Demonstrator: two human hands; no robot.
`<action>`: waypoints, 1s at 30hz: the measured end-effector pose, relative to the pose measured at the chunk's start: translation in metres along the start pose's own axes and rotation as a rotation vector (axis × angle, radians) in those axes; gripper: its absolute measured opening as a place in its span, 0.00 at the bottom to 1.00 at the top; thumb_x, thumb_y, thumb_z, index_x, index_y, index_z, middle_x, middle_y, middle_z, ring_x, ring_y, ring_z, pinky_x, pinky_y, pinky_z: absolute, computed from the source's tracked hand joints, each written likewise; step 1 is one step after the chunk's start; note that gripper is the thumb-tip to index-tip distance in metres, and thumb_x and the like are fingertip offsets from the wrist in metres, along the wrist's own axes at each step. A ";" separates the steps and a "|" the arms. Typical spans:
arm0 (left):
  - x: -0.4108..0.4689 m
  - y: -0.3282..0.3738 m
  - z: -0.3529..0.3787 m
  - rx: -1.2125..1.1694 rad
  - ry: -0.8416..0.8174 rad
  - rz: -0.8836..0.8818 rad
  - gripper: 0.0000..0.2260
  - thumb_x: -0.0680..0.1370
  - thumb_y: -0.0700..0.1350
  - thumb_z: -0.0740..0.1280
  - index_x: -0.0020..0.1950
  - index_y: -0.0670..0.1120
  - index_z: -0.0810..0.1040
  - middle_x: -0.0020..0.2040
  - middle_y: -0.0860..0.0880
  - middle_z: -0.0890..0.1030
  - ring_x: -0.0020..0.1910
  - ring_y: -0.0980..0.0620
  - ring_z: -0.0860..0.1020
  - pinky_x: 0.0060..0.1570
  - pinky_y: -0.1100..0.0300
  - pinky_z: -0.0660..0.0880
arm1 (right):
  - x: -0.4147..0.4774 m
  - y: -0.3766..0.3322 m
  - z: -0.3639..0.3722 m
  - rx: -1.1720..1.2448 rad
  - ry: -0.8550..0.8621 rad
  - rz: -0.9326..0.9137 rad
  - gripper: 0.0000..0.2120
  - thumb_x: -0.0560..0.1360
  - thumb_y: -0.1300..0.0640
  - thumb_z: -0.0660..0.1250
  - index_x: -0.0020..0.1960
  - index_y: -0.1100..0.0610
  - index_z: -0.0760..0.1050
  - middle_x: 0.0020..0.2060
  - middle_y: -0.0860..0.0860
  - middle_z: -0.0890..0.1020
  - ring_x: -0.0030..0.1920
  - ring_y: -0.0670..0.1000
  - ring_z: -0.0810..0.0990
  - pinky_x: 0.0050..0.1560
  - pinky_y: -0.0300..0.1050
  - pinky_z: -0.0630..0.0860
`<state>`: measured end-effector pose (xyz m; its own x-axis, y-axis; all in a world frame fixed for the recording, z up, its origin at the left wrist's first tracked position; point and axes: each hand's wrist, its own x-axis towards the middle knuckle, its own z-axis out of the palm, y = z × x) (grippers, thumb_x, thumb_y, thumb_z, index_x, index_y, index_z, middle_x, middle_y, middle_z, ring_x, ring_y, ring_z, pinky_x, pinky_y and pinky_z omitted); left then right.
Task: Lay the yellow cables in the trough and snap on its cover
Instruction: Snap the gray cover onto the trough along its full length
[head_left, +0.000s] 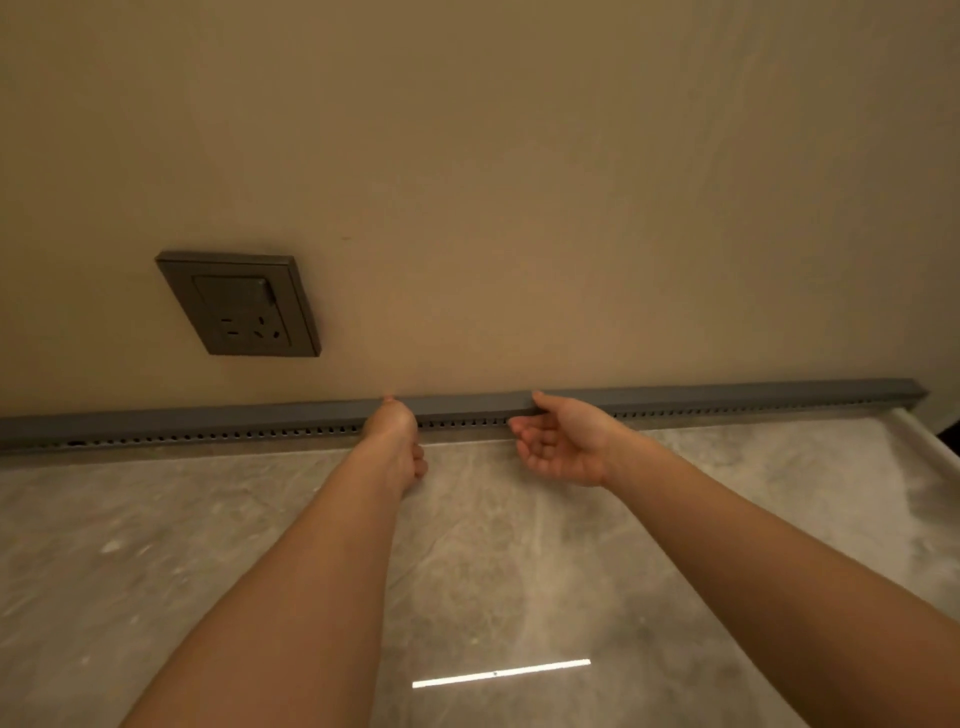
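Note:
A long grey slotted cable trough (218, 432) runs along the foot of the wall, across the back of the marble counter. Its grey cover (701, 397) lies on top along the whole length. My left hand (395, 441) grips the trough near the middle, fingertips over the cover's top edge. Just to its right, my right hand (563, 441) has its thumb on the cover and its fingers curled loosely below the trough's front, palm up. No yellow cables show anywhere; the trough's inside is hidden.
A dark grey wall socket (239, 306) sits on the beige wall above the trough's left part. The polished marble counter (156, 545) reflects a strip light (501, 674). The counter's edge (924, 436) drops off at the right.

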<state>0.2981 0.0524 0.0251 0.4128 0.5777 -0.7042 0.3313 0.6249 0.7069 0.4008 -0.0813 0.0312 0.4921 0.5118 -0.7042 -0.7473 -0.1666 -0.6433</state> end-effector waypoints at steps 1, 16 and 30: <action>0.001 0.000 -0.001 -0.009 0.009 0.000 0.18 0.82 0.55 0.48 0.37 0.47 0.63 0.30 0.49 0.55 0.25 0.53 0.52 0.18 0.76 0.52 | -0.001 -0.003 -0.007 -0.018 0.024 -0.002 0.19 0.79 0.51 0.59 0.39 0.65 0.74 0.34 0.54 0.76 0.31 0.47 0.72 0.26 0.37 0.76; 0.011 -0.012 0.000 -0.112 0.057 0.055 0.19 0.81 0.58 0.51 0.35 0.47 0.62 0.28 0.51 0.57 0.18 0.55 0.56 0.18 0.72 0.52 | 0.017 -0.027 -0.034 0.003 0.087 0.075 0.13 0.81 0.57 0.54 0.41 0.63 0.67 0.26 0.54 0.73 0.26 0.44 0.64 0.15 0.31 0.58; -0.022 -0.040 0.126 0.035 -0.131 -0.027 0.24 0.82 0.56 0.48 0.32 0.45 0.68 0.24 0.50 0.71 0.09 0.57 0.59 0.20 0.69 0.53 | 0.020 -0.025 -0.039 -0.011 0.001 0.060 0.16 0.81 0.56 0.53 0.37 0.62 0.66 0.23 0.52 0.70 0.12 0.43 0.63 0.16 0.32 0.56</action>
<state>0.3821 -0.0517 0.0207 0.5098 0.4857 -0.7101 0.3726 0.6193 0.6911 0.4463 -0.0998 0.0213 0.4471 0.4998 -0.7418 -0.7706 -0.2058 -0.6031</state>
